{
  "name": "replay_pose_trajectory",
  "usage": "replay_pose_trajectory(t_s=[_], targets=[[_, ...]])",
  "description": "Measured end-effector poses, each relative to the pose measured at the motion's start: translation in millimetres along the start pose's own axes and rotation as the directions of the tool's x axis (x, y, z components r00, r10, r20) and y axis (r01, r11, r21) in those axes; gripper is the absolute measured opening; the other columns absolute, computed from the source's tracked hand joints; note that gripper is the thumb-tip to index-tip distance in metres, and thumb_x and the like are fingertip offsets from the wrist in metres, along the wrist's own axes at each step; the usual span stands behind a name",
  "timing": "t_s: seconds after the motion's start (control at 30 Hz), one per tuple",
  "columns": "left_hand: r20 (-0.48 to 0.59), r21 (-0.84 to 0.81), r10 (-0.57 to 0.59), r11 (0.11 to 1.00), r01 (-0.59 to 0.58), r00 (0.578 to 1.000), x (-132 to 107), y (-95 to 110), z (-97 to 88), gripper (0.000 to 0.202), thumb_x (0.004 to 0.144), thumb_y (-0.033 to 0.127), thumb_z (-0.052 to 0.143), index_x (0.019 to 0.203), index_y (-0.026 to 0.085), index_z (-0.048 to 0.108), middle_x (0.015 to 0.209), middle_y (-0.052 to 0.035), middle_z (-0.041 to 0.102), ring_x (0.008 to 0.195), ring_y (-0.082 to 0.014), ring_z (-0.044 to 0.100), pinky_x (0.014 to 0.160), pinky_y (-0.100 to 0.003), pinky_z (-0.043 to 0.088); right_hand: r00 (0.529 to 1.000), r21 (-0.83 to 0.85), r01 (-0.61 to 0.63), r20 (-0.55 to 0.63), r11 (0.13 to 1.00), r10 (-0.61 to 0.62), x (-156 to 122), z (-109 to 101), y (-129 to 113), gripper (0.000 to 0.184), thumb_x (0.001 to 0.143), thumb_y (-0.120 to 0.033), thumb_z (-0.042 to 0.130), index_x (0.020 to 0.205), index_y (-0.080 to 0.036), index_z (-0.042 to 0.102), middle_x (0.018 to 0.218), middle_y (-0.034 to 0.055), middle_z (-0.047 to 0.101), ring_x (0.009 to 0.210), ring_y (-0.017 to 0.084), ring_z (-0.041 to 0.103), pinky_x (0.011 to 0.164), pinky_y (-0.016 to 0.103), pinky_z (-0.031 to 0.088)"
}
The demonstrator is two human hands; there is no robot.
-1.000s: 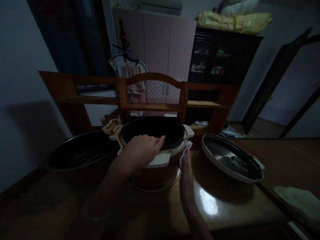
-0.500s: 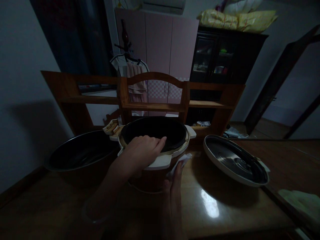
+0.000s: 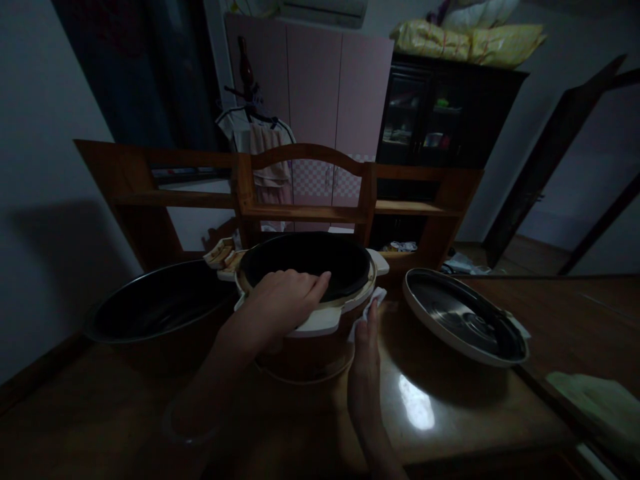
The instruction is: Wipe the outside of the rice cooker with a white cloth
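- Centre frame, the left hand (image 3: 280, 300) grips the near rim of the cooker (image 3: 305, 360), unmoved
- The right hand (image 3: 365, 360), fingers pinning a white cloth (image 3: 374, 300), slides back up the cooker's right side, so wiping continues

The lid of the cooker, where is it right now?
In the head view, the lid lies upside down on the table, right of the cooker, just beyond the right hand pressing a white cloth to its side.

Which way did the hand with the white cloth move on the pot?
Yes. The right hand slid the white cloth back up the side of the pot, toward its rim, compared with half a second ago.
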State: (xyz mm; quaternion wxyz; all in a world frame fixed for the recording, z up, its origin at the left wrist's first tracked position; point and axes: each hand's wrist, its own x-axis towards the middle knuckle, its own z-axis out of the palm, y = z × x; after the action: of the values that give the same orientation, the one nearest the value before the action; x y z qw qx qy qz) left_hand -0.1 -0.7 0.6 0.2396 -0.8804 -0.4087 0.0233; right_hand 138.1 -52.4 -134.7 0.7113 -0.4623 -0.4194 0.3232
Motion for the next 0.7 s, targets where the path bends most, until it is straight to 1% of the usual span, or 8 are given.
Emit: replay_pose_trajectory(t_s=[0.13,0.27,0.33,0.47,0.53,0.6,0.63,0.7], targets=[[0.01,-0.008,0.0,1.0,0.0,1.0,2.1,0.0,1.5,0.049,0.102,0.009,0.036,0.148,0.012,0.051,0.114,-0.02,0.075,0.09,-0.0332,0.077,0.067,-0.042,0.062,1.0,-0.059,0.009,0.015,0.998,-0.008,-16.6,2.8,4.6,0.07,0.104,-0.058,0.039,0.165,-0.033,0.014,0.175,-0.0041,0.004,0.162,0.018,0.003,0.131,0.046,0.007],[0.013,-0.009,-0.002,1.0,0.002,1.0,0.7,-0.3,0.1,0.048,0.102,0.01,0.038,0.149,0.013,0.049,0.114,-0.0197,0.076,0.091,-0.0325,0.077,0.069,-0.041,0.062,0.996,-0.09,-0.068,0.05,0.994,0.073,-40.0,4.6,15.0,0.073,0.104,-0.059,0.04,0.166,-0.037,0.007,0.175,-0.0065,-0.005,0.162,0.02,-0.003,0.13,0.049,0.005],[0.013,-0.018,-0.002,1.0,0.002,1.0,-0.7,-0.3,-0.6,0.048,0.102,0.012,0.039,0.149,0.013,0.049,0.114,-0.0198,0.075,0.092,-0.0323,0.076,0.07,-0.041,0.061,0.993,-0.112,-0.082,0.074,0.99,0.091,-45.1,4.1,17.5,0.073,0.104,-0.058,0.04,0.166,-0.037,0.006,0.175,-0.0065,-0.008,0.162,0.02,-0.006,0.13,0.05,0.003],[0.009,-0.087,-0.043,0.995,0.043,0.999,0.5,1.4,-0.6,0.045,0.105,0.016,0.033,0.144,0.014,0.056,0.114,-0.0196,0.075,0.092,-0.0329,0.076,0.07,-0.042,0.059,0.997,-0.104,-0.04,0.066,0.994,0.047,-35.5,1.3,13.1,0.071,0.105,-0.056,0.038,0.166,-0.036,0.007,0.176,-0.0044,-0.002,0.162,0.02,-0.001,0.13,0.049,0.006],[0.002,-0.184,-0.113,0.977,0.111,0.994,3.3,2.9,-0.4,0.043,0.108,0.022,0.031,0.134,0.016,0.065,0.11,-0.0166,0.077,0.093,-0.0306,0.076,0.074,-0.04,0.058,0.998,-0.097,-0.02,0.054,0.995,0.026,-26.6,-0.4,8.9,0.07,0.105,-0.056,0.038,0.166,-0.036,0.008,0.176,-0.004,0.001,0.162,0.019,0.003,0.13,0.048,0.009],[-0.037,-0.319,-0.25,0.92,0.226,0.967,4.8,4.0,-2.3,0.045,0.109,0.031,0.031,0.119,0.019,0.072,0.102,-0.0115,0.079,0.093,-0.0265,0.076,0.078,-0.036,0.057,0.999,-0.096,-0.015,0.051,0.995,0.02,-20.1,-2.0,5.2,0.07,0.105,-0.056,0.038,0.166,-0.036,0.01,0.175,-0.0039,0.002,0.162,0.019,0.004,0.13,0.047,0.009],[-0.084,-0.388,-0.329,0.88,0.273,0.941,3.6,4.1,-5.0,0.045,0.109,0.035,0.031,0.113,0.02,0.074,0.1,-0.0093,0.079,0.093,-0.0245,0.076,0.08,-0.034,0.056,0.998,-0.096,-0.019,0.056,0.995,0.024,-18.3,-2.6,3.7,0.07,0.105,-0.056,0.038,0.165,-0.036,0.009,0.175,-0.004,0.002,0.162,0.019,0.004,0.13,0.047,0.009],[-0.244,-0.499,-0.466,0.812,0.302,0.85,-4.7,2.6,-14.7,0.044,0.109,0.038,0.033,0.109,0.021,0.074,0.102,-0.0066,0.079,0.096,-0.0213,0.074,0.084,-0.032,0.056,0.998,-0.11,-0.022,0.06,0.994,0.029,-17.3,-3.2,1.5,0.07,0.105,-0.058,0.037,0.166,-0.035,0.009,0.175,-0.0038,0.002,0.162,0.02,0.004,0.13,0.048,0.012]])
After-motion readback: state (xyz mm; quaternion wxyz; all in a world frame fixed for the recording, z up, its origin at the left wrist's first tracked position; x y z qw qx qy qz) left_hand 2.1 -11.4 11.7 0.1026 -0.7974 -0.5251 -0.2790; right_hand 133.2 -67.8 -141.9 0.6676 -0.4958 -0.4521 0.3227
